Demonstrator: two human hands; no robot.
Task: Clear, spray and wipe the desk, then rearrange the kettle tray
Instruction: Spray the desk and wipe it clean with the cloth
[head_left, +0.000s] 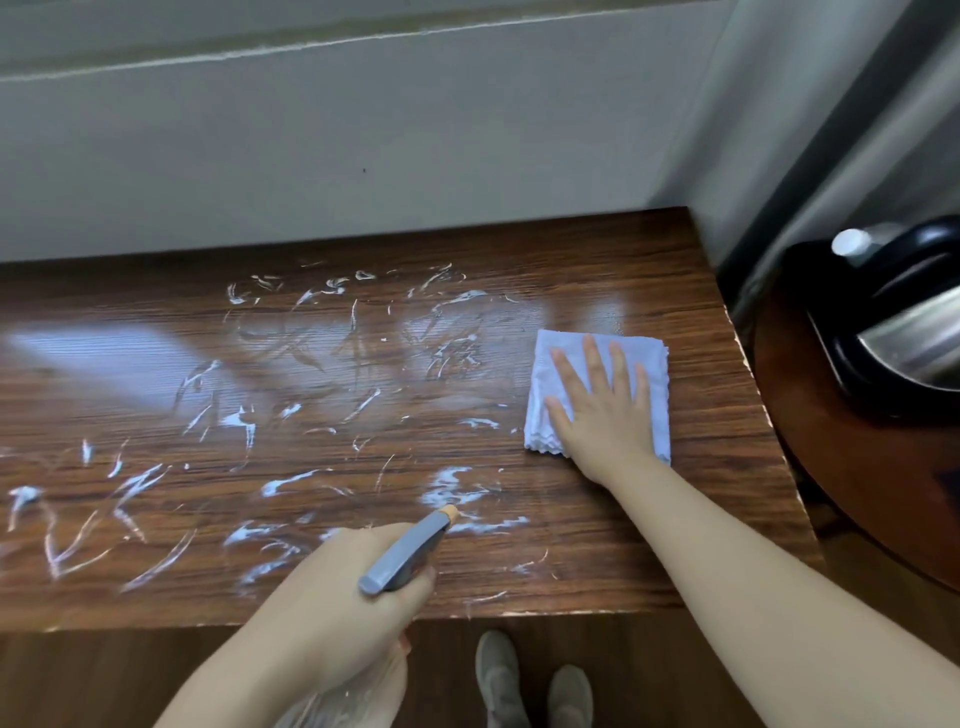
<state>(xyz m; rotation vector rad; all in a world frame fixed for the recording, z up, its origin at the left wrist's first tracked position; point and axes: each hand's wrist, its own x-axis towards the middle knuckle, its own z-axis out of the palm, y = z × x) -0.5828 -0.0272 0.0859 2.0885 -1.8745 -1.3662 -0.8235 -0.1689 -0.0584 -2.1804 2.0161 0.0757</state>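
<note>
The dark wood-grain desk (623, 561) is streaked with white foam (244, 421) across its left and middle. My left hand (358, 597) grips a clear spray bottle (410, 551) with a grey trigger head and orange nozzle, held over the desk's front edge and aimed at a foam patch. My right hand (602, 405) lies flat, fingers spread, on a folded light-blue cloth (654, 358) near the desk's right end. A steel kettle (904, 338) with a black handle sits on a round dark wooden tray (831, 467) to the right of the desk.
A pale wall (363, 156) runs along the back of the desk, and a grey curtain (810, 130) hangs in the right corner. My grey shoes (530, 680) stand on the wooden floor below the front edge.
</note>
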